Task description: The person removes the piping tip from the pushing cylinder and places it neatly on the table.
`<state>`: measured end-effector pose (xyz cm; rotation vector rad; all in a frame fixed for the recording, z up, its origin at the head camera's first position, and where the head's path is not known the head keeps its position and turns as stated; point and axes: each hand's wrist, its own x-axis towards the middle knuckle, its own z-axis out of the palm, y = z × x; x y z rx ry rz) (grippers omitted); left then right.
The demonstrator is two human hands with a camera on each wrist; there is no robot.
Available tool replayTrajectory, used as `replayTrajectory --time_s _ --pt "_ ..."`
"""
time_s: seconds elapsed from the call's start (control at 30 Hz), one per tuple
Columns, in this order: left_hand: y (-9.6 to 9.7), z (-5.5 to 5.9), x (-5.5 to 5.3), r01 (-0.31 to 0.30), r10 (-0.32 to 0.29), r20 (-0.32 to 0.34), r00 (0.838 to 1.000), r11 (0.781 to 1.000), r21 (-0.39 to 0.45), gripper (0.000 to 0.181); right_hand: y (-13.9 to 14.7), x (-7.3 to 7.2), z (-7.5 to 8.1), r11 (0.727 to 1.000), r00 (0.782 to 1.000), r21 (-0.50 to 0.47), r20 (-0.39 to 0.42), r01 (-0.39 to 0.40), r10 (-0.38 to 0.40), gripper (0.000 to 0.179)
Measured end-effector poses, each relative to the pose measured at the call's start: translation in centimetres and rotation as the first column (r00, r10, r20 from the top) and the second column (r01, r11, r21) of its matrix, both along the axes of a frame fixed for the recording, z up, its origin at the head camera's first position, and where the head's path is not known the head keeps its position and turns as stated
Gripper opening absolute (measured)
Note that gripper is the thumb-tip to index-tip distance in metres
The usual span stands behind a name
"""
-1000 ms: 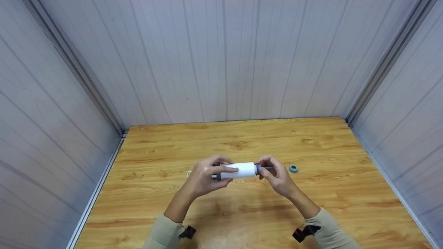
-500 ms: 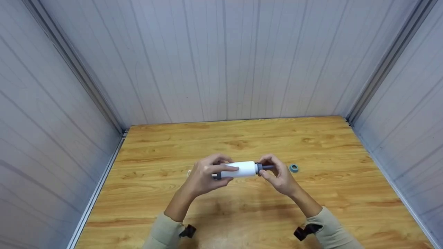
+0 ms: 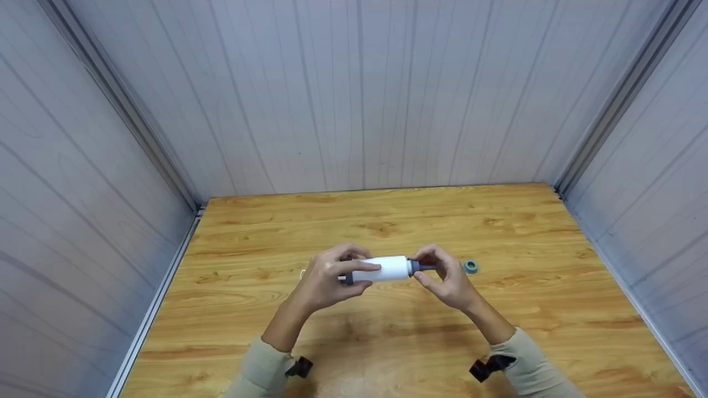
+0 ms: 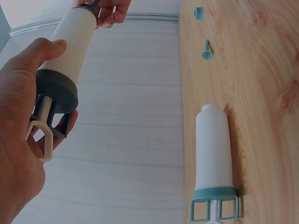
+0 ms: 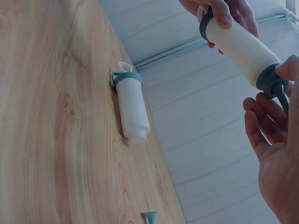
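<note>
Both hands hold a white icing syringe (image 3: 391, 268) sideways above the table. My left hand (image 3: 327, 277) grips its barrel at the dark grey collar (image 4: 58, 88), which has finger loops; the pale plunger ring (image 4: 46, 142) sticks out near the palm. At the other end, my right hand (image 3: 448, 279) pinches the dark grey nozzle cap (image 5: 271, 80) between thumb and fingers, and the slim nozzle (image 3: 427, 267) points towards the palm. A second white syringe (image 5: 133, 107) with a teal collar (image 4: 216, 193) lies on the table, mostly hidden behind my left hand and the held syringe in the head view.
A small teal ring (image 3: 470, 267) lies on the wooden table (image 3: 376, 215) just right of my right hand. Close by is a small teal nozzle (image 4: 207, 50), seen in both wrist views. Pale panel walls (image 3: 354, 99) enclose the back and sides.
My right fingers shift slightly round the nozzle cap. The left hand keeps its grip and the syringe stays in nearly the same place.
</note>
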<state>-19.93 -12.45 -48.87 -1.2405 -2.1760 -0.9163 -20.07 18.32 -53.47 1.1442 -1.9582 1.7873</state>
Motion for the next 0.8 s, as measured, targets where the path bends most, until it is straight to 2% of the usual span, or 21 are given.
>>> replayTrajectory --time_s 0.33,0.5,0.8 --pt "-0.4 -0.2 0.0 0.008 -0.008 0.003 1.000 0.999 0.040 0.035 0.3 -0.4 -0.2 0.999 0.999 -0.044 -0.029 -0.029 0.028 0.034" --pt "-0.7 -0.7 -0.2 0.015 -0.015 0.001 1.000 0.998 0.061 0.037 0.4 -0.5 -0.1 0.998 0.999 -0.052 -0.030 -0.043 0.041 0.034" --pt "-1.8 -1.7 -0.4 0.003 -0.007 0.037 0.999 0.995 0.101 0.041 0.6 -0.3 -0.1 0.998 0.999 -0.050 -0.022 -0.034 0.033 0.033"
